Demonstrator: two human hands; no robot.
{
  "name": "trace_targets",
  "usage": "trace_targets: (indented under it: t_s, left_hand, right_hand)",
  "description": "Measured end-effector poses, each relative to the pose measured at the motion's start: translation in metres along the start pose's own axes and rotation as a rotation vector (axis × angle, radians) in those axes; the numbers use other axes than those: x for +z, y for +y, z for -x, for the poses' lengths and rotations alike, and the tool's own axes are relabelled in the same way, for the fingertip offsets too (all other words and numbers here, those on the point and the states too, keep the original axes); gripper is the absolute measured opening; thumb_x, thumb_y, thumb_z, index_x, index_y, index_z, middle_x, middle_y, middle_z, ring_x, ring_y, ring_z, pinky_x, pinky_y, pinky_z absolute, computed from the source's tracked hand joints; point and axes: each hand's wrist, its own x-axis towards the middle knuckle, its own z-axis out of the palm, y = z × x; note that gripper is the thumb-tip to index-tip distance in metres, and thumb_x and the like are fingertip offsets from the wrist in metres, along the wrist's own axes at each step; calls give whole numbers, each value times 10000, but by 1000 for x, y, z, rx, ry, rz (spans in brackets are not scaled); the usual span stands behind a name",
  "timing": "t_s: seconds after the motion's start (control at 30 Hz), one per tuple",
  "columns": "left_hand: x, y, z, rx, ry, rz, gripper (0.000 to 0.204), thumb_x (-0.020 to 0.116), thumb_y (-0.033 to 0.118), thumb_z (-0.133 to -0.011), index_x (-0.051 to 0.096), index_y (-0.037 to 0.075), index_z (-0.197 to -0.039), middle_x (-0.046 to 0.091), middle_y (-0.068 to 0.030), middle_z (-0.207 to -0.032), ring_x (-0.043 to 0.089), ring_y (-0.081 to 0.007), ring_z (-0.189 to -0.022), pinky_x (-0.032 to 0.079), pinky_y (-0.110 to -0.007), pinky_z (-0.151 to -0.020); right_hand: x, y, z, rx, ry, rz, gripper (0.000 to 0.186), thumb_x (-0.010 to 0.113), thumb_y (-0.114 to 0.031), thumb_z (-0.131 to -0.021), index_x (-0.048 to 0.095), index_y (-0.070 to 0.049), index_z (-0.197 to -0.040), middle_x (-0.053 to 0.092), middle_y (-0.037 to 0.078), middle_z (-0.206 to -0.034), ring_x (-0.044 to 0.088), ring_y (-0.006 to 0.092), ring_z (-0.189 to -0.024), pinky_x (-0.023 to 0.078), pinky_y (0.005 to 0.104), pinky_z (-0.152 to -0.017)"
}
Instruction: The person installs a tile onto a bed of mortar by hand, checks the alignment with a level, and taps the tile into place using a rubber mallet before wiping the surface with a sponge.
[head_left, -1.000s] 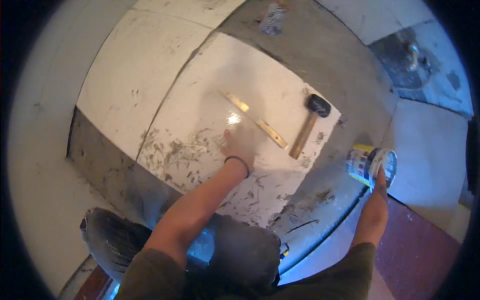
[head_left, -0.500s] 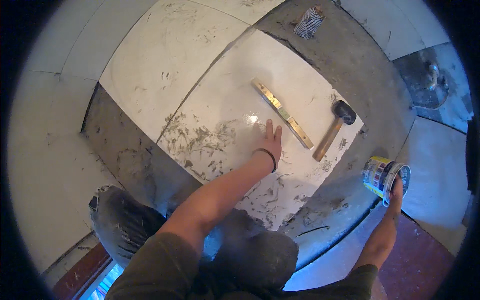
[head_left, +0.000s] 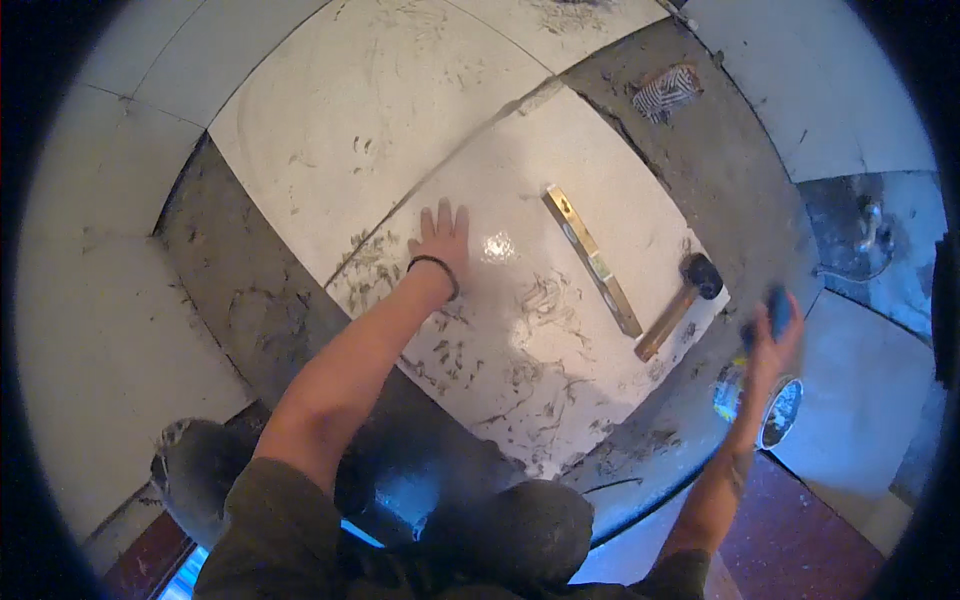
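Note:
My left hand (head_left: 436, 243) lies flat with fingers spread on a white tile (head_left: 530, 365) smeared with grey mortar, left of a brass-coloured spirit level (head_left: 590, 257). A rubber mallet (head_left: 700, 275) with a wooden handle lies beside the level at the tile's right. My right hand (head_left: 770, 340) is closed on a dark blue object (head_left: 779, 311), sponge-like but blurred, just above a yellow-labelled bucket (head_left: 782, 414) tipped on its side.
More white tiles (head_left: 340, 140) border mine, with grey mortar bed (head_left: 200, 220) around them. A striped can-like object (head_left: 665, 92) lies at the back right. Metal pipe fittings (head_left: 870, 227) stand at the far right. My knees (head_left: 520, 520) are at the lower edge.
My right hand has come out of the bucket, upward, with the blue object in it. My left hand has moved left across the tile and spread out. The view has shifted slightly.

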Motion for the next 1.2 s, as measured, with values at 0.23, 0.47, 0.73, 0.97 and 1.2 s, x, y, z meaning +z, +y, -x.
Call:
trace_targets:
  t_s: [0.23, 0.47, 0.73, 0.97, 1.2]
  left_hand:
    - [-14, -9, 1, 10, -123, 136, 1378, 916, 548, -663, 64, 80, -1639, -22, -194, -1712, 71, -477, -1555, 376, -649, -1138]
    - [-12, -14, -1, 34, -121, 167, 1345, 915, 511, -675, 87, 64, -1638, 0, -179, -1717, 97, -471, -1551, 370, -671, -1127]
    - [13, -10, -8, -52, -42, 355, 641, 447, 202, -1028, 243, 158, -1634, 39, -71, -1732, 76, -367, -1577, 251, -707, -1162]
    - [19, -4, -8, -115, 23, 392, 557, 324, 181, -1069, 295, 224, -1623, 107, 39, -1728, 97, -298, -1582, 201, -666, -1192]
    - [30, -4, -20, -77, 153, 482, 547, 476, 181, -1005, 424, 140, -1548, 164, -54, -1710, 165, -394, -1548, 266, -719, -1144]
  right_hand:
    - [274, -214, -117, -62, -379, -318, 617, 798, -234, -773, 563, -114, -1331, 599, 198, -1337, 613, 412, -1181, 497, 429, -992]
    - [395, -267, -192, -471, -253, 177, 395, 615, -73, -853, 645, -153, -1239, 634, 163, -1227, 650, 408, -1089, 540, 503, -906]
    - [436, -268, -194, -403, -478, 485, 396, 573, -111, -859, 695, -153, -1234, 717, 191, -1140, 680, 404, -1068, 550, 497, -905]
    - [423, -282, -166, -419, -605, 504, 424, 609, -154, -824, 718, -171, -1233, 737, 218, -1076, 706, 410, -1002, 561, 492, -868]
    - [410, -306, -107, -442, -614, 350, 398, 622, -140, -793, 751, -170, -1169, 746, 210, -1007, 716, 403, -945, 566, 480, -847]
